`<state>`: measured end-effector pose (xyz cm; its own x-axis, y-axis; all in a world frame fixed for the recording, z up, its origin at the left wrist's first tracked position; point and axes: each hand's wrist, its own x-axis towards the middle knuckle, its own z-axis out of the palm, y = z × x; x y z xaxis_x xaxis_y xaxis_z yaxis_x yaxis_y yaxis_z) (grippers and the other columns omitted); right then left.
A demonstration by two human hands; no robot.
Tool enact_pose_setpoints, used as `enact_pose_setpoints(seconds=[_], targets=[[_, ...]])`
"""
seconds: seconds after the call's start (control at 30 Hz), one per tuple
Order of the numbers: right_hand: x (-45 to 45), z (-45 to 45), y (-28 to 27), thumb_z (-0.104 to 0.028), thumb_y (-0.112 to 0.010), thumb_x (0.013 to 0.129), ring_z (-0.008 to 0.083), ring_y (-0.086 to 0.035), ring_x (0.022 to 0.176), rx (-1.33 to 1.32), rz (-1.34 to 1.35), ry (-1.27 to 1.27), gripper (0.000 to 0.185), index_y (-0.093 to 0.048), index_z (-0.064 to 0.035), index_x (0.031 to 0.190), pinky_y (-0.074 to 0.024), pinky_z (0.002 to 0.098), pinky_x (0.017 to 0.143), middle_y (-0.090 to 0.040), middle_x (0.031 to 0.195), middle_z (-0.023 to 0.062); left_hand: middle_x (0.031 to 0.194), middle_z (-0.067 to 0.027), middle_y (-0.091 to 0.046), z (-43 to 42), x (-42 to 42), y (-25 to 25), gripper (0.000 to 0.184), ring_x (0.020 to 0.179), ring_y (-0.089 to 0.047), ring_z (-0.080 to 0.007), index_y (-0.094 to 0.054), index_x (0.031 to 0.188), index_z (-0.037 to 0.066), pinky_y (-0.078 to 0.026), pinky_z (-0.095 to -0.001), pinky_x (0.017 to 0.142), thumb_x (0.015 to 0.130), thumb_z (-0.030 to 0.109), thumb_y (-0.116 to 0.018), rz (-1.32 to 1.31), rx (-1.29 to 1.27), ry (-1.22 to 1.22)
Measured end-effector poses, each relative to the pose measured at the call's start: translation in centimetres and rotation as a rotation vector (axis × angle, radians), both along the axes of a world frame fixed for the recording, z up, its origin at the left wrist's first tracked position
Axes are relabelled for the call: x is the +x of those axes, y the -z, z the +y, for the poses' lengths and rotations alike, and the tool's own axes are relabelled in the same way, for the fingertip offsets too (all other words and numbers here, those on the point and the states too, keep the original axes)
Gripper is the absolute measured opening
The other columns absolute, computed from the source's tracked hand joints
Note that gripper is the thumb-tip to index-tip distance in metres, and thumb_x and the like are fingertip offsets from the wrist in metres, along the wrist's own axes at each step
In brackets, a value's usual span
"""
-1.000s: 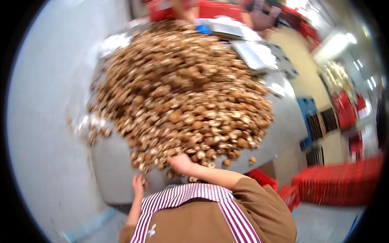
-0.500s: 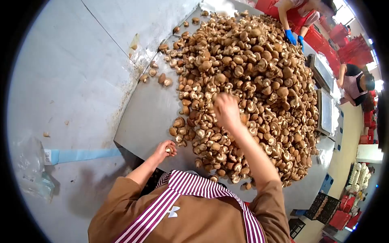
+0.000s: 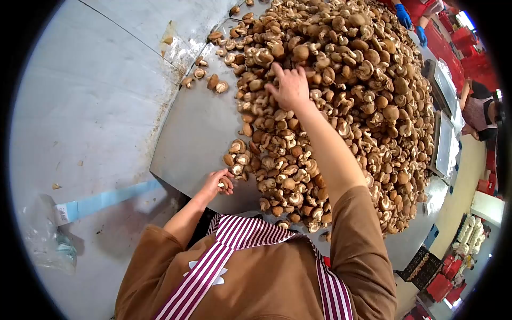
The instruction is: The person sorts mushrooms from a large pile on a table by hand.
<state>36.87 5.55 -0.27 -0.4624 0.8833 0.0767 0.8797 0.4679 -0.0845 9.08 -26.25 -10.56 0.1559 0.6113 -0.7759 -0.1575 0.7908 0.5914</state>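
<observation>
A large heap of brown shiitake mushrooms (image 3: 352,101) covers much of the metal table (image 3: 197,128). My left hand (image 3: 217,183) is closed around a shiitake mushroom (image 3: 221,184) at the table's near left edge, beside a small cluster of mushrooms (image 3: 237,159). Farther out, my right hand (image 3: 290,88) reaches over the left part of the heap. Its fingers are spread, with the tips at the mushrooms and nothing visible in its grasp.
Loose mushrooms (image 3: 217,84) lie by the grey wall (image 3: 96,101) at left. Two flat scale-like trays (image 3: 444,144) stand along the right edge. Across the heap are a co-worker's blue gloves (image 3: 404,17); another person (image 3: 477,109) is farther right. A black crate (image 3: 424,269) sits lower right.
My right hand has moved farther out across the heap, and its fingers have spread. My left hand stays near the table edge with its mushroom. The view has shifted slightly.
</observation>
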Motion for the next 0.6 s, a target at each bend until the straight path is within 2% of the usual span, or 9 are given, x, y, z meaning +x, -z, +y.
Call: enact_pose_setpoints(seconds=[0.03, 0.13, 0.17, 0.27, 0.37, 0.4, 0.5, 0.53, 0.6], targets=[[0.1, -1.3, -0.6, -0.054, -0.06, 0.095, 0.0316, -0.064, 0.106, -0.149, 0.025, 0.024, 0.075, -0.038, -0.0084, 0.151, -0.0365, 0.0467, 0.11, -0.069, 0.11, 0.0165, 0.073, -0.0145, -0.068, 0.5, 0.4, -1.6, 0.047, 0.058, -0.068, -0.0233, -0.062, 0.107, -0.001, -0.055, -0.0326, 0.05, 0.103, 0.044, -0.05, 0.014, -0.044, -0.003], [1.0, -6.2, 2.5, -0.05, -0.064, 0.093, 0.0339, -0.062, 0.108, -0.024, 0.189, -0.032, 0.074, -0.042, -0.0069, 0.148, -0.0381, 0.0455, 0.107, -0.066, 0.113, 0.0188, 0.072, -0.0147, -0.068, 0.5, 0.4, -1.6, 0.047, 0.059, -0.068, -0.0236, -0.062, 0.109, -0.001, -0.056, -0.033, 0.051, 0.104, 0.044, -0.049, 0.003, -0.05, -0.009], [1.5, -7.8, 2.4, -0.048, -0.064, 0.093, 0.0353, -0.059, 0.112, -0.047, 0.194, 0.001, 0.074, -0.04, -0.0086, 0.15, -0.0374, 0.0474, 0.108, -0.064, 0.115, 0.0186, 0.071, -0.0146, -0.067, 0.3, 0.5, -1.3, 0.046, 0.059, -0.068, -0.0246, -0.061, 0.11, -0.001, -0.056, -0.0339, 0.051, 0.105, 0.042, -0.049, -0.014, -0.041, -0.024], [3.4, -12.5, 3.0, -0.047, -0.063, 0.095, 0.0364, -0.055, 0.118, -0.04, 0.229, 0.005, 0.062, -0.052, -0.0109, 0.143, -0.0338, 0.0544, 0.112, -0.06, 0.12, 0.0184, 0.073, -0.0139, -0.068, 0.2, 0.6, -1.5, 0.046, 0.06, -0.068, -0.0236, -0.061, 0.11, 0.0, -0.056, -0.0333, 0.053, 0.105, 0.044, -0.048, -0.017, -0.029, -0.019], [4.5, -17.5, 2.5, -0.044, -0.06, 0.097, 0.0368, -0.041, 0.14, -0.09, 0.214, -0.06, 0.055, -0.054, -0.0126, 0.142, -0.0247, 0.0552, 0.121, -0.052, 0.143, 0.0172, 0.075, -0.0128, -0.068, 0.2, 0.7, -1.6, 0.044, 0.064, -0.069, -0.0227, -0.061, 0.11, 0.002, -0.055, -0.0331, 0.056, 0.105, 0.044, -0.048, -0.019, -0.041, -0.03], [4.7, -19.2, 1.8, -0.04, -0.064, 0.095, 0.0361, -0.033, 0.147, -0.163, 0.238, -0.049, 0.055, -0.054, -0.0126, 0.142, -0.0247, 0.0558, 0.121, -0.044, 0.153, 0.0153, 0.075, -0.0125, -0.068, 0.2, 0.8, -1.9, 0.044, 0.065, -0.069, -0.0225, -0.06, 0.111, 0.003, -0.055, -0.0331, 0.057, 0.105, 0.045, -0.048, -0.016, -0.038, -0.037], [6.2, -23.6, 1.0, -0.028, -0.074, 0.087, 0.0372, -0.033, 0.146, -0.281, 0.222, -0.045, 0.06, -0.054, -0.013, 0.142, -0.0273, 0.0555, 0.12, -0.039, 0.157, 0.0127, 0.075, -0.0108, -0.068, 0.1, 0.5, -1.5, 0.044, 0.068, -0.069, -0.0225, -0.06, 0.111, 0.005, -0.054, -0.033, 0.06, 0.104, 0.046, -0.048, -0.023, -0.041, -0.037], [6.6, -24.6, 0.8, -0.024, -0.073, 0.087, 0.0363, -0.041, 0.141, -0.218, 0.31, -0.034, 0.051, -0.06, -0.0114, 0.134, -0.0299, 0.056, 0.118, -0.05, 0.147, 0.0138, 0.074, -0.0102, -0.068, 0.0, 0.4, -1.1, 0.045, 0.067, -0.069, -0.0227, -0.06, 0.111, 0.005, -0.054, -0.0331, 0.06, 0.104, 0.047, -0.048, -0.037, -0.046, -0.058], [7.6, -24.7, 1.3, -0.023, -0.073, 0.087, 0.0356, -0.047, 0.135, -0.228, 0.358, -0.035, 0.044, -0.063, -0.0102, 0.128, -0.0316, 0.0558, 0.117, -0.056, 0.139, 0.014, 0.074, -0.0096, -0.068, -0.2, 0.3, -0.7, 0.045, 0.067, -0.069, -0.0229, -0.06, 0.11, 0.005, -0.054, -0.0333, 0.06, 0.104, 0.048, -0.048, -0.054, -0.054, -0.08]])
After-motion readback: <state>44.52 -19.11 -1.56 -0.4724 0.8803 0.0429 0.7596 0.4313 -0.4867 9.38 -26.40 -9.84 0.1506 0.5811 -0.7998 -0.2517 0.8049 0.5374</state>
